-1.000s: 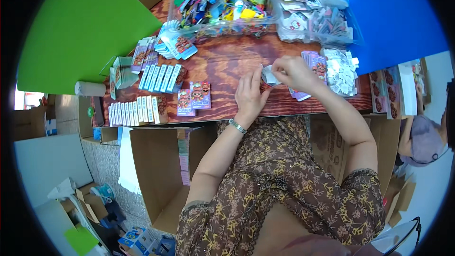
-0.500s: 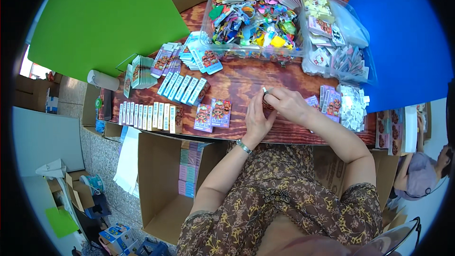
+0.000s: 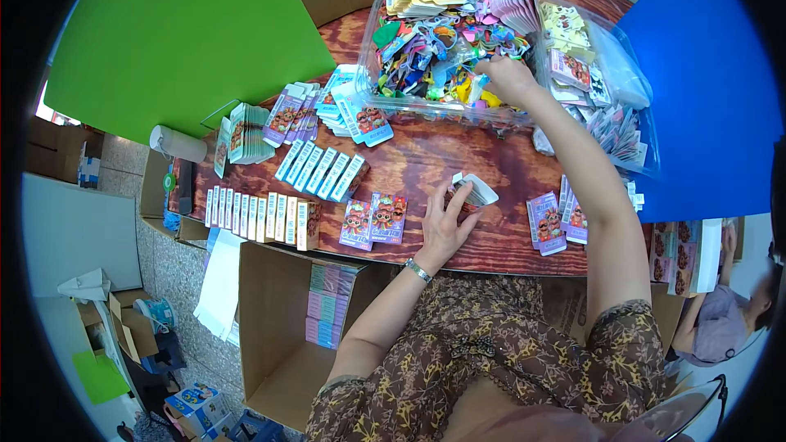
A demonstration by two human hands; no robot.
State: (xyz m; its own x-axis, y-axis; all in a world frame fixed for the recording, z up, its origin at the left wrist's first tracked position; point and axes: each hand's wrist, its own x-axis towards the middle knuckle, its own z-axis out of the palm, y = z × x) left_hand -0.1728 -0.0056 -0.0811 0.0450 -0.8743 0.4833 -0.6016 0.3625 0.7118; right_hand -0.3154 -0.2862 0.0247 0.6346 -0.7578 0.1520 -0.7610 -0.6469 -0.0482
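Note:
On the near middle of the table my left hand (image 3: pixel 444 227) holds a small carton (image 3: pixel 484 194). The carton's top flap stands up and its white inner side shows. My right hand (image 3: pixel 509 80) is over the right part of a clear plastic bin (image 3: pixel 393 104), its fingers curled into a pile of small colourful trinkets (image 3: pixel 426 45). What those fingertips grip, if anything, I cannot make out. Left of my left hand, two purple cartons (image 3: pixel 386 218) lie face up side by side. More flat purple cartons (image 3: pixel 547 223) lie below my right forearm.
A row of upright cartons (image 3: pixel 260 217) lines the table's front left, with a second row (image 3: pixel 322 170) behind. Fanned card stacks (image 3: pixel 252 133) stand further back. A second clear bin (image 3: pixel 606 102) holds packets at right. Green (image 3: pixel 188 41) and blue (image 3: pixel 704 74) panels flank the table.
My right hand has left the carton and moved up and away into the trinket bin. My left hand stays at the carton, whose open flap now shows.

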